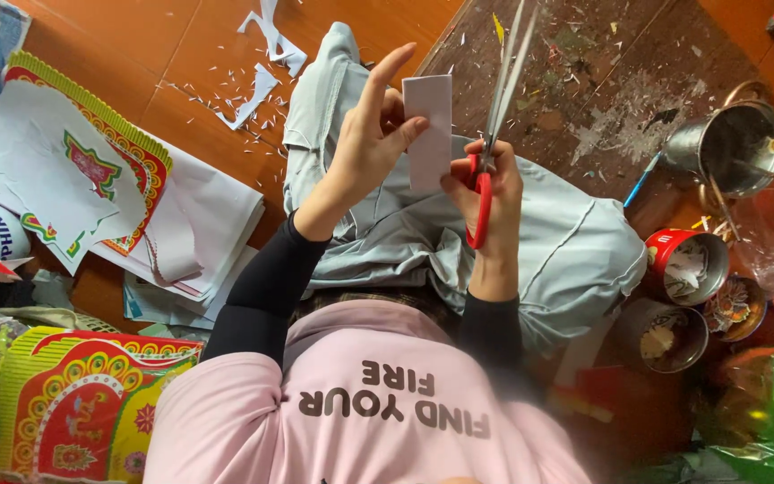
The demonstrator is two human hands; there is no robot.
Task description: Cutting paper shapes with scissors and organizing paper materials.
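While the person sits on the orange tiled floor (181,54), the left hand (374,134) pinches a small white paper slip (429,130) between thumb and fingers, index finger raised. Just beside it, the right hand (487,193) is closed through the red handles of scissors (494,116), blades pointing away and nearly together at the slip's right edge. Both hover over the grey-trousered lap (530,242). Left lie stacked printed paper sheets (91,179) and scraps (257,94); right, tins (687,264) and a metal pot (732,143) crowd close, leaving little free room
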